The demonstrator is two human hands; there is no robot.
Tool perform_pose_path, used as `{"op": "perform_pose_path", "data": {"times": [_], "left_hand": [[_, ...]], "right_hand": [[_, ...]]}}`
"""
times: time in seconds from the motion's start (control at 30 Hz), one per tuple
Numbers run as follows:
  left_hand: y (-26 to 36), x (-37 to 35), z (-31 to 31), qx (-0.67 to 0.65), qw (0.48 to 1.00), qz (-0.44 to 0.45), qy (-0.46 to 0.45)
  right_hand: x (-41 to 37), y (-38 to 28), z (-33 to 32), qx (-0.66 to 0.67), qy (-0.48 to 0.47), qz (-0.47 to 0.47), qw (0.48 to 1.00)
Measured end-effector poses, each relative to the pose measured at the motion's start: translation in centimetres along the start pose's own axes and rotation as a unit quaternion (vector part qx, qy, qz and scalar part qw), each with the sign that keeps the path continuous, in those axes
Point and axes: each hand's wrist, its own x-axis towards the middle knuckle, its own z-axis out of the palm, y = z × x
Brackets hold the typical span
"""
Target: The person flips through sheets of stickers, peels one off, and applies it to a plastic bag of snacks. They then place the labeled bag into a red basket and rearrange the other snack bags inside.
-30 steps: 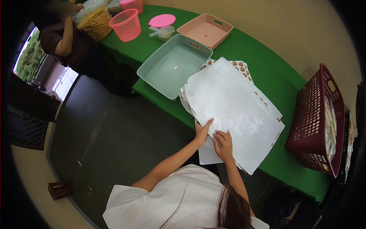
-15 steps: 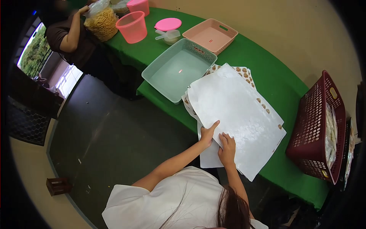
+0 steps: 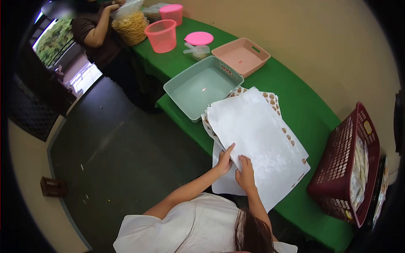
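Note:
A stack of large white paper sheets (image 3: 261, 139) lies on the table in front of me, with round brown printed marks along some edges. My left hand (image 3: 224, 161) is closed on the near left edge of the upper sheets, its thumb on top and its other fingers mostly hidden underneath. Close beside it, my right hand (image 3: 246, 173) lies with outstretched fingers on the top sheet near the same edge. Another white sheet (image 3: 223, 182) shows below my hands at the table's front.
Beyond the stack stand a green tray (image 3: 182, 84) and a pink tray (image 3: 249, 67). Pink tubs (image 3: 162, 40) and a scoop (image 3: 196, 49) are farther off. A maroon basket (image 3: 333, 164) of bagged items stands right. Another person (image 3: 99, 38) handles a bag of yellow snacks (image 3: 130, 28).
The view has shifted, so the table things sit lower in it. My left hand still grips the sheet edge; my right hand's fingers have drawn slightly closer together on the paper.

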Motion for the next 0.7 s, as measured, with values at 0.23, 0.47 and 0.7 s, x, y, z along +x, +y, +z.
{"op": "perform_pose_path", "data": {"times": [0.23,0.47,0.7], "left_hand": [[-3.4,-1.5,0.3,0.191,0.976,0.097,0.039],[-4.5,-0.7,3.0,0.162,0.957,0.224,0.086],[-2.9,-3.6,5.4,0.103,0.978,0.158,0.089]], "right_hand": [[0.5,2.1,-2.9,0.026,-0.162,-0.102,0.981],[-1.4,-4.3,-10.4,0.319,-0.266,-0.089,0.905],[-6.0,3.5,-2.8,0.477,-0.326,0.149,0.803]]}}
